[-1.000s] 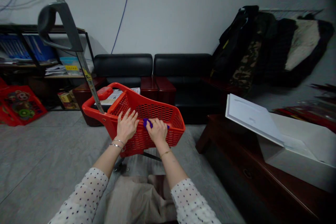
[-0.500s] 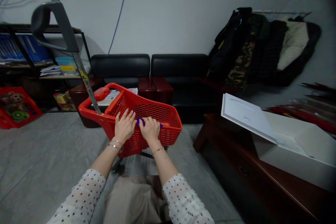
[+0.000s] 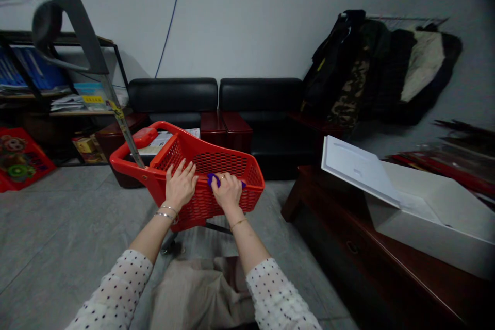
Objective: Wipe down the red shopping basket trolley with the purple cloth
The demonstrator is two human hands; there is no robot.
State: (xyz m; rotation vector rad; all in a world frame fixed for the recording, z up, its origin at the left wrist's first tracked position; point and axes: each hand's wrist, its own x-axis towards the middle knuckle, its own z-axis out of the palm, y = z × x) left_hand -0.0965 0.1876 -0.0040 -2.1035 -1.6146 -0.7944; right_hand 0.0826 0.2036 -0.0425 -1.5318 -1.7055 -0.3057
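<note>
At the far left a shelf [image 3: 58, 103] with papers stands against the wall, and a red bag [image 3: 19, 157] lies on the floor below it. A grey handle [image 3: 65, 31] on a metal pole rises from the left end of the red basket [image 3: 197, 209], which stands on the floor directly in front of the person. The long axis of the basket runs from this handle end on the left to the wider end on the right, so its near wall lies across the person's view.

The left hand [image 3: 180, 185] lies flat on the near wall and rim, fingers spread and holding nothing. Just to the right of it, the right hand [image 3: 227, 191] is curled over a small purple cloth [image 3: 214, 179] and presses it on the same rim. The cloth shows between the two hands, but it is under the fingers of the right hand only; the left hand is near it and does not touch it.

Behind the basket is a black sofa [image 3: 216, 95]. Further right, dark coats [image 3: 371, 67] hang on the wall, and an open white box [image 3: 425, 216] stands on a dark wooden table [image 3: 386, 268].
</note>
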